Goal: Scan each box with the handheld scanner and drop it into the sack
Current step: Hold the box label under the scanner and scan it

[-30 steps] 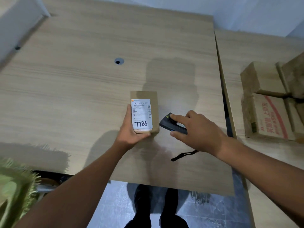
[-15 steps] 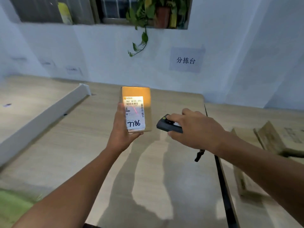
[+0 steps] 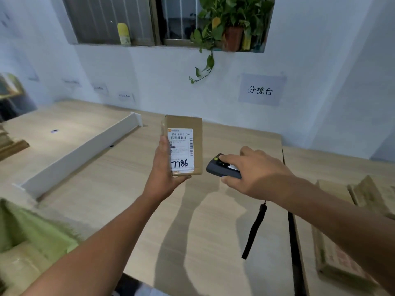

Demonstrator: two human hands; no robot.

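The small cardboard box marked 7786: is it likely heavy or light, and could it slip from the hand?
Probably light: the left hand holds the box upright by its lower end alone. It looks stiff, as its edges are straight under the fingers. The matt cardboard should grip well, so slipping seems unlikely.

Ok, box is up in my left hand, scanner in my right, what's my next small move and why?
Probably carry the box down-left toward the green sack. The glow that lit its label a moment ago is gone, so the scan looks done; the left hand grips it and the right hand holds the scanner apart from it.
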